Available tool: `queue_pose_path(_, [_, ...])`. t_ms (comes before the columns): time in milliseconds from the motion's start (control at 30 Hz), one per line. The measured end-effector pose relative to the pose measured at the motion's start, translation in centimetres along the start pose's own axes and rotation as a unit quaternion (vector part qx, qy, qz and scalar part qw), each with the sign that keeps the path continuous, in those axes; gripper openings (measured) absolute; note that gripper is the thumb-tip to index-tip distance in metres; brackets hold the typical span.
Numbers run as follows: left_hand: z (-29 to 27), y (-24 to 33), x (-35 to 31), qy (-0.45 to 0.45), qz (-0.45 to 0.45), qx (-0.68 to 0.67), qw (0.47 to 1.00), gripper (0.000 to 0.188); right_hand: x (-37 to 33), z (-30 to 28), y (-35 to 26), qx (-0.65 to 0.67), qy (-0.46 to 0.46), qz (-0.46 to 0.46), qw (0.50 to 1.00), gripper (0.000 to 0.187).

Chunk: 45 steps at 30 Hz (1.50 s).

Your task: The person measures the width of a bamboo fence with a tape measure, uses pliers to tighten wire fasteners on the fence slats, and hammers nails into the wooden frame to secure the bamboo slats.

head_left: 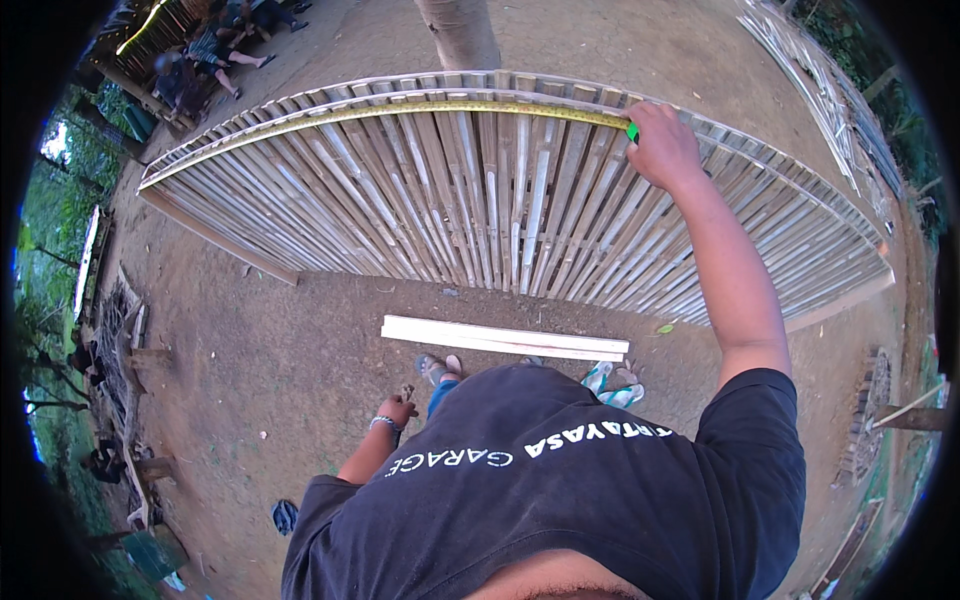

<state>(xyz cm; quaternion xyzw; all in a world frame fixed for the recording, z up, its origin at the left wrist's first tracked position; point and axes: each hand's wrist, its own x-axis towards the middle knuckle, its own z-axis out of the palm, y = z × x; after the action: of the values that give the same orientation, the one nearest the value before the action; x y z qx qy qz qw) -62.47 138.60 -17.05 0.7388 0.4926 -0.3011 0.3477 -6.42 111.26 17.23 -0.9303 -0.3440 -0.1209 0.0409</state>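
My right hand [664, 148] is closed around a green tape measure [633, 132] at the top edge of a long slatted bamboo panel [480, 195]. From it the yellow tape blade [470, 106] runs left along the panel's top rail toward the far left corner. The panel stands on the ground in front of me, its slats upright and close together. Low at my left side hangs my left hand [397, 410], away from the panel, with its fingers curled. Something small may be in them, but I cannot make it out.
Pale wooden strips [505, 339] lie on the dirt between my feet and the panel. A tree trunk [458, 35] rises just behind the panel. Several people sit at the far left. Long poles [810, 90] lie at the far right, and a dark object [285, 516] is on the ground at left.
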Motion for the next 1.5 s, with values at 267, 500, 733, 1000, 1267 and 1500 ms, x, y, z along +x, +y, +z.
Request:
queue_pose_path(267, [-0.2,0.4,-0.2,0.012,-0.005,-0.027,1.0,0.049,-0.2,0.5,0.5,0.013,0.01,0.0,1.0,0.05])
queue_pose_path(500, [-0.7,0.9,-0.9,0.018,0.01,0.003,1.0,0.047,-0.1,1.6,1.3,0.035,0.041,-0.016,0.998,0.049])
queue_pose_path(733, [-0.8,0.9,-0.9,-0.011,0.0,0.009,1.0,0.059,0.3,3.0,2.2,0.014,0.051,-0.024,0.998,0.049])
queue_pose_path(1000, [-0.9,1.5,-2.0,-0.011,-0.016,0.009,1.0,0.059,0.3,3.3,2.3,0.023,0.083,-0.048,0.995,0.046])
queue_pose_path(1267, [-0.6,0.8,-1.2,-0.013,-0.005,0.032,0.999,0.06,0.2,2.2,1.5,0.051,0.086,-0.049,0.994,0.04])
queue_pose_path(1500, [-0.7,0.8,-0.9,-0.035,-0.004,0.025,0.999,0.062,0.1,1.5,1.2,0.057,0.073,-0.044,0.995,0.035])
